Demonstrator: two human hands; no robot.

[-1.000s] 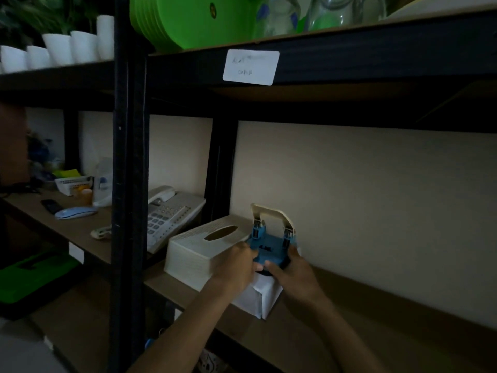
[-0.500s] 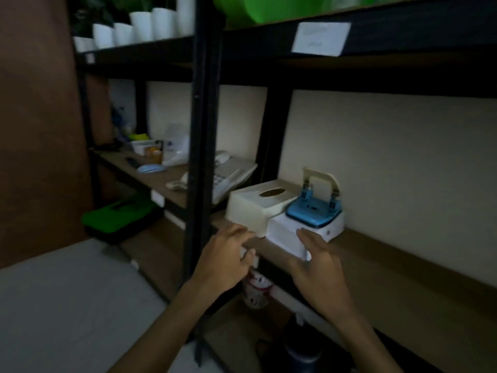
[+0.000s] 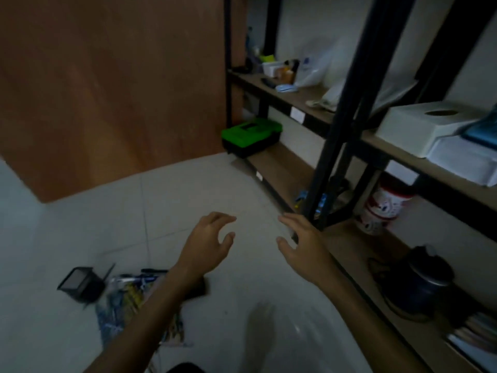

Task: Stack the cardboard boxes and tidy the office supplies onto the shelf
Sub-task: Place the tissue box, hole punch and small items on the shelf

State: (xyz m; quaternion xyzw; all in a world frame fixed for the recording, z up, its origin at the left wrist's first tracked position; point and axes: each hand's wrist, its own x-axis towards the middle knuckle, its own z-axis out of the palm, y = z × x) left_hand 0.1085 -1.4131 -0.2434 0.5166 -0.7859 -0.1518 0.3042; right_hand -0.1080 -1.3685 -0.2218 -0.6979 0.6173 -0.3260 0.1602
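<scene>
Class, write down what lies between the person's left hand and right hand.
Nothing lies there. In the head view, only bare pale floor shows in the gap between the left hand and the right hand, which are apart and hold nothing.

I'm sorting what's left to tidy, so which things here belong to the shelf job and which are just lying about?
Job: black pen cup and pens on the floor; white box and blue hole punch on the shelf.
Lying about: green toolbox, red-and-white can, dark flask.
</scene>
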